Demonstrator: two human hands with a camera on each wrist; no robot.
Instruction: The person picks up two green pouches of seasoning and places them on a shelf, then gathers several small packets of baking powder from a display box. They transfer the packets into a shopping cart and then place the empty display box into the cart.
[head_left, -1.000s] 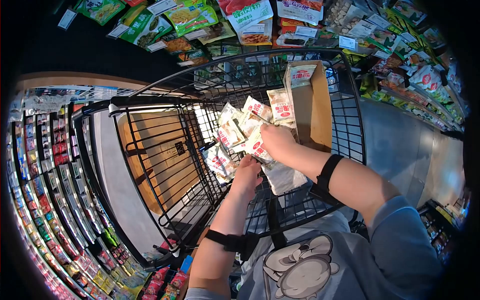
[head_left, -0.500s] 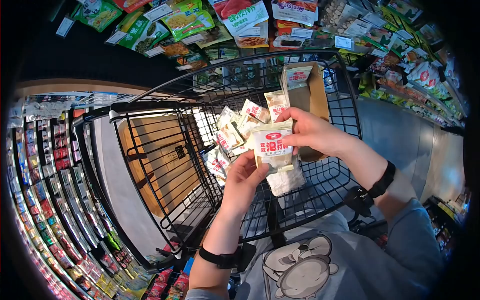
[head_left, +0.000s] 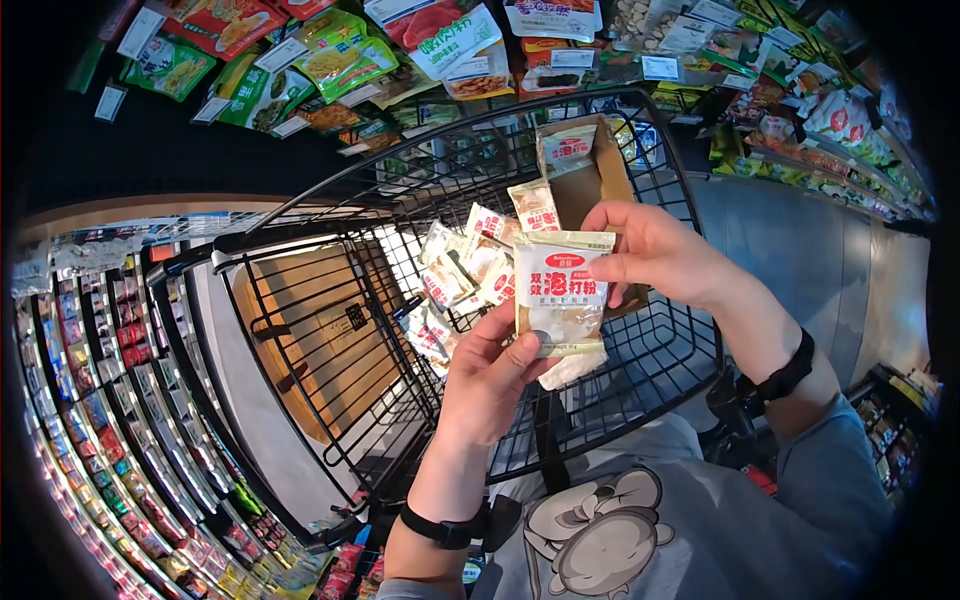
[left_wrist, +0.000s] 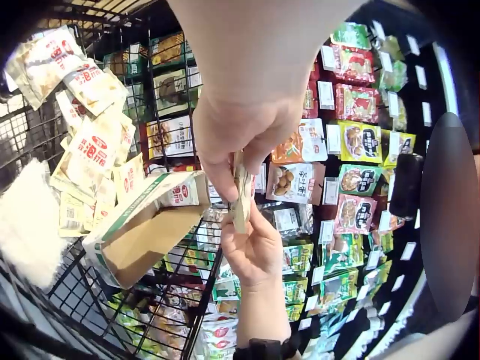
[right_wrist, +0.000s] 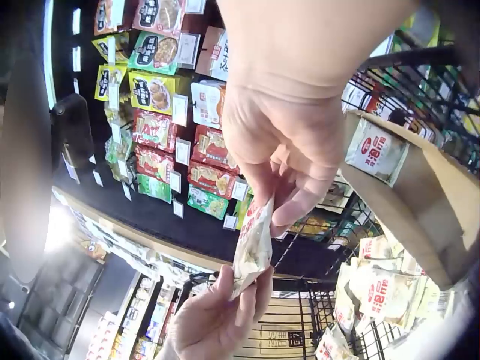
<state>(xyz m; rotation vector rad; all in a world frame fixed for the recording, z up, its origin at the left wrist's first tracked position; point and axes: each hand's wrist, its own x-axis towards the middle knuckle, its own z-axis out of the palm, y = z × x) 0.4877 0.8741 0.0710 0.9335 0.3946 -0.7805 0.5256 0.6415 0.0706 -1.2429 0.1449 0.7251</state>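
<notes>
A small white and cream packet of baking powder (head_left: 560, 285) with red print is held up in front of the body, over a wire cart. My left hand (head_left: 480, 390) pinches its lower left corner, thumb on the front. At the upper right edge, my right hand (head_left: 660, 255) pinches it between thumb and fingers. Both wrist views show this packet (right_wrist: 255, 247) nearly edge-on between the two hands. Several matching packets (head_left: 485, 250) lie heaped in the cart behind it. An open cardboard box (left_wrist: 142, 247) with one such packet inside stands beside the heap.
The black wire cart (head_left: 650, 370) surrounds the packets and the box. A white bundle (left_wrist: 30, 225) lies in the cart near the body. Shelves with hanging food pouches (head_left: 340, 55) rise beyond the cart, and more shelving (head_left: 110, 400) runs along the left.
Both hands have lifted a packet from the heap toward the body, and it now faces the head camera upright. The head view has shifted slightly.
</notes>
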